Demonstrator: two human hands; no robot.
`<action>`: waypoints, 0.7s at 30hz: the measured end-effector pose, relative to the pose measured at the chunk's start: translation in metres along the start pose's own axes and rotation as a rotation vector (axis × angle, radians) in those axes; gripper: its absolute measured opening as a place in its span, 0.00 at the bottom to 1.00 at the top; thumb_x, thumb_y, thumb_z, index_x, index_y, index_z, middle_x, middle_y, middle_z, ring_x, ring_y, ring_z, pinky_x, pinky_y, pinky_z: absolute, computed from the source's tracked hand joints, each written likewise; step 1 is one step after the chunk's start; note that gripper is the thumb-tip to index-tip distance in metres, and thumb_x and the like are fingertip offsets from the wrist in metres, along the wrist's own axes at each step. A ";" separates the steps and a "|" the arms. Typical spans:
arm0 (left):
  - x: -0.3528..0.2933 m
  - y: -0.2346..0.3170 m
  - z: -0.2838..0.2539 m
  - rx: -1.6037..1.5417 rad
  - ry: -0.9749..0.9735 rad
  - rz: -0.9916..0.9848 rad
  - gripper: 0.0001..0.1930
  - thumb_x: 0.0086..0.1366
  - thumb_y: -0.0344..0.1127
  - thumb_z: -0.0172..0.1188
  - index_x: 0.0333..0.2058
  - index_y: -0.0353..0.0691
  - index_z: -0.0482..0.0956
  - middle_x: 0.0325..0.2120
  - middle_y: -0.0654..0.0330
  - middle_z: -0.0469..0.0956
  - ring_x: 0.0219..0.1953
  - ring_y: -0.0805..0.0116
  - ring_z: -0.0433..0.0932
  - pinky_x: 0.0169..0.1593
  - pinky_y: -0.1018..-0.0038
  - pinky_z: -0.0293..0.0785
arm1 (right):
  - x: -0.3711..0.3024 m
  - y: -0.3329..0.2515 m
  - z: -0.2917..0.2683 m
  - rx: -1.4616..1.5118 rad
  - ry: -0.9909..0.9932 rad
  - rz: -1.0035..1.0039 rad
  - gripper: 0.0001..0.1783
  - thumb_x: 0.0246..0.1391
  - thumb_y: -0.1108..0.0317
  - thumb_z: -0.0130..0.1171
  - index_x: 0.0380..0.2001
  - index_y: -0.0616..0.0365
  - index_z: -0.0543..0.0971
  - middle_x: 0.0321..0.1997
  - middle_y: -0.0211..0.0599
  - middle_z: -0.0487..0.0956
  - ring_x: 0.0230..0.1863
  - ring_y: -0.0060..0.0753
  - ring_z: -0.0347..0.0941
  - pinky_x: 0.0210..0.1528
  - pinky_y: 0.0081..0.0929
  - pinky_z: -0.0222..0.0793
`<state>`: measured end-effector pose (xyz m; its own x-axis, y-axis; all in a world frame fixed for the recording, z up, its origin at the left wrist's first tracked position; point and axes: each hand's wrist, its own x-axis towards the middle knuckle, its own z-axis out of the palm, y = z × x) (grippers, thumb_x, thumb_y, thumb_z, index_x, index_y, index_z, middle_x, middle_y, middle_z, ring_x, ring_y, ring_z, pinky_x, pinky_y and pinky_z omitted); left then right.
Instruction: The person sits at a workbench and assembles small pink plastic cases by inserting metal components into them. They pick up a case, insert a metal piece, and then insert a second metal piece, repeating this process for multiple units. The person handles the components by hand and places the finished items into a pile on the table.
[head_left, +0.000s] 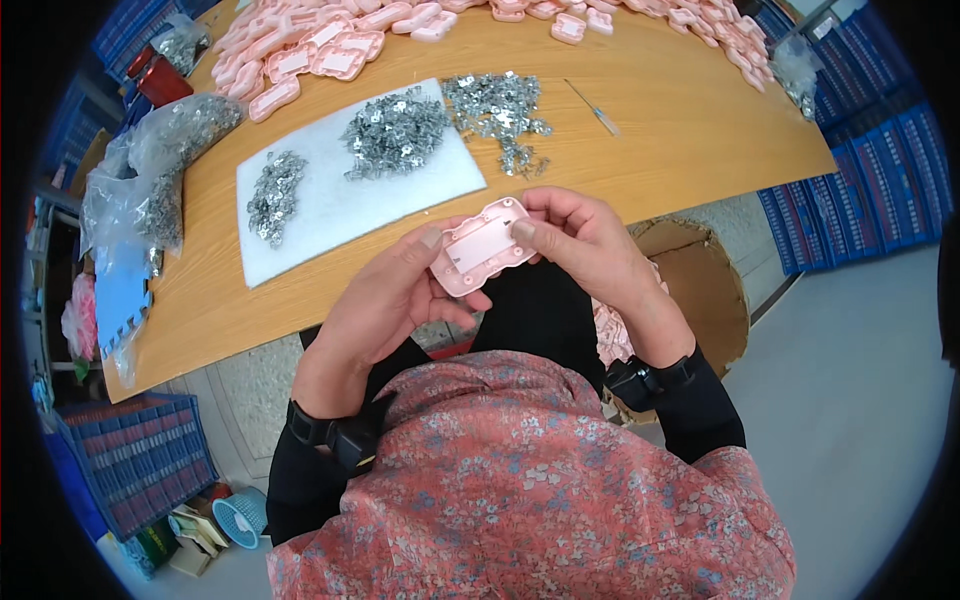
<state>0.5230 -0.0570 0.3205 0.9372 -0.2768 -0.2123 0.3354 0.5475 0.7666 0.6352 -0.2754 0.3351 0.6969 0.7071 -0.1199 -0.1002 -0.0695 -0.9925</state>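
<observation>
A pale pink plastic casing point(484, 248) is held up over my lap, its hollow inner side with small round posts facing me. My left hand point(378, 290) grips its left end, thumb on the rim and fingers beneath. At the other end my right hand point(592, 248) is closed on it, thumb pressed on the inside near the upper right. Beyond my hands lies a white foam sheet point(330, 222), which bears a large heap of small metal clips point(398, 135) and a smaller clip pile point(275, 198). Whether a clip sits under my thumb is hidden.
More metal clips point(495, 105) lie on the wooden table point(680, 140) beside a thin-shafted tool point(598, 114). Many pink casings point(335, 52) cover the far edge. Clip-filled plastic bags point(160, 185) stand at left. A cardboard box point(705, 290) with pink parts is by my right arm.
</observation>
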 end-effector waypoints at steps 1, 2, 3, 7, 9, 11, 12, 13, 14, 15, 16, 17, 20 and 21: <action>0.002 -0.002 0.005 0.022 -0.009 -0.005 0.28 0.77 0.49 0.41 0.65 0.33 0.60 0.48 0.50 0.75 0.42 0.61 0.82 0.43 0.68 0.83 | -0.007 0.003 -0.001 -0.011 0.026 -0.022 0.17 0.63 0.66 0.61 0.51 0.65 0.77 0.41 0.28 0.81 0.40 0.14 0.74 0.41 0.17 0.71; 0.003 -0.004 0.009 0.043 -0.017 -0.008 0.28 0.77 0.49 0.41 0.65 0.33 0.60 0.48 0.50 0.75 0.41 0.61 0.81 0.44 0.68 0.83 | -0.015 0.005 -0.002 -0.021 0.049 -0.045 0.17 0.63 0.65 0.61 0.51 0.65 0.77 0.41 0.28 0.81 0.39 0.14 0.74 0.40 0.17 0.71; 0.003 -0.006 0.014 0.065 -0.024 -0.010 0.28 0.77 0.49 0.41 0.65 0.33 0.60 0.47 0.50 0.75 0.41 0.61 0.81 0.44 0.68 0.83 | -0.022 0.007 -0.003 -0.033 0.072 -0.067 0.18 0.63 0.65 0.61 0.50 0.66 0.77 0.40 0.29 0.81 0.38 0.14 0.74 0.40 0.17 0.71; 0.000 -0.014 0.027 0.127 -0.031 -0.085 0.29 0.77 0.51 0.42 0.66 0.34 0.59 0.48 0.49 0.75 0.43 0.62 0.80 0.47 0.68 0.81 | -0.047 0.012 -0.018 -0.066 0.100 -0.009 0.16 0.63 0.66 0.60 0.50 0.65 0.78 0.40 0.27 0.81 0.38 0.15 0.74 0.39 0.17 0.70; -0.001 -0.014 0.033 0.248 0.051 -0.081 0.30 0.77 0.52 0.42 0.66 0.34 0.59 0.49 0.48 0.75 0.45 0.62 0.80 0.49 0.68 0.80 | -0.066 0.027 -0.040 -0.117 0.142 0.019 0.16 0.63 0.66 0.59 0.50 0.65 0.78 0.40 0.26 0.80 0.38 0.15 0.73 0.39 0.17 0.70; 0.000 0.002 0.036 0.346 0.077 -0.103 0.29 0.78 0.50 0.37 0.67 0.33 0.58 0.48 0.48 0.77 0.46 0.64 0.80 0.50 0.70 0.80 | -0.093 0.038 -0.071 -0.102 0.230 0.011 0.17 0.64 0.65 0.59 0.50 0.65 0.78 0.39 0.25 0.80 0.37 0.15 0.73 0.39 0.17 0.70; 0.000 0.010 0.033 0.378 0.069 -0.079 0.28 0.78 0.49 0.37 0.66 0.33 0.59 0.48 0.49 0.77 0.46 0.65 0.80 0.50 0.70 0.80 | -0.109 0.045 -0.093 -0.092 0.278 0.074 0.17 0.63 0.64 0.59 0.51 0.65 0.78 0.38 0.25 0.79 0.36 0.15 0.73 0.39 0.18 0.70; -0.003 0.017 0.032 0.413 0.068 -0.057 0.27 0.79 0.49 0.38 0.65 0.34 0.61 0.47 0.50 0.77 0.46 0.66 0.80 0.50 0.71 0.80 | -0.126 0.058 -0.119 -0.077 0.322 0.138 0.18 0.63 0.64 0.59 0.51 0.65 0.78 0.37 0.26 0.79 0.36 0.16 0.73 0.40 0.18 0.70; -0.004 0.025 0.031 0.463 0.077 -0.034 0.26 0.78 0.48 0.39 0.64 0.34 0.63 0.47 0.51 0.78 0.45 0.67 0.80 0.49 0.71 0.80 | -0.143 0.074 -0.150 -0.066 0.375 0.183 0.18 0.63 0.64 0.59 0.52 0.64 0.78 0.37 0.26 0.79 0.35 0.16 0.73 0.38 0.18 0.70; -0.003 0.036 0.025 0.506 0.077 -0.015 0.26 0.78 0.48 0.40 0.63 0.35 0.65 0.46 0.52 0.78 0.45 0.67 0.79 0.49 0.71 0.79 | -0.161 0.089 -0.176 -0.058 0.438 0.236 0.18 0.64 0.63 0.59 0.52 0.64 0.78 0.37 0.27 0.79 0.34 0.17 0.73 0.37 0.18 0.70; -0.003 0.045 0.019 0.550 0.083 0.000 0.25 0.78 0.48 0.42 0.62 0.35 0.67 0.46 0.52 0.78 0.44 0.68 0.79 0.49 0.72 0.79 | -0.175 0.103 -0.191 -0.172 0.585 0.259 0.18 0.64 0.62 0.58 0.52 0.62 0.78 0.37 0.27 0.79 0.32 0.16 0.73 0.34 0.17 0.69; -0.002 0.055 0.013 0.605 0.112 0.020 0.24 0.77 0.47 0.43 0.61 0.35 0.68 0.45 0.54 0.78 0.44 0.70 0.79 0.49 0.72 0.79 | -0.187 0.115 -0.203 -0.285 0.731 0.281 0.18 0.64 0.61 0.58 0.52 0.60 0.78 0.36 0.27 0.80 0.31 0.16 0.73 0.31 0.17 0.68; 0.005 0.088 -0.016 0.736 0.217 0.087 0.23 0.76 0.47 0.48 0.58 0.36 0.72 0.42 0.58 0.80 0.41 0.74 0.78 0.47 0.74 0.78 | -0.201 0.161 -0.245 -0.305 0.925 0.194 0.16 0.65 0.61 0.57 0.51 0.57 0.79 0.34 0.27 0.79 0.29 0.15 0.72 0.27 0.16 0.65; 0.009 0.103 -0.022 0.852 0.295 0.101 0.21 0.75 0.46 0.49 0.57 0.37 0.73 0.41 0.60 0.80 0.41 0.75 0.78 0.46 0.75 0.78 | -0.195 0.162 -0.245 -0.296 0.907 0.150 0.15 0.65 0.61 0.57 0.51 0.57 0.79 0.34 0.27 0.79 0.29 0.15 0.72 0.27 0.16 0.66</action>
<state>0.5680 0.0145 0.3840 0.9841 0.0186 -0.1764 0.1756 -0.2440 0.9538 0.6569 -0.5966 0.1921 0.9874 -0.1271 -0.0947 -0.1365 -0.3777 -0.9158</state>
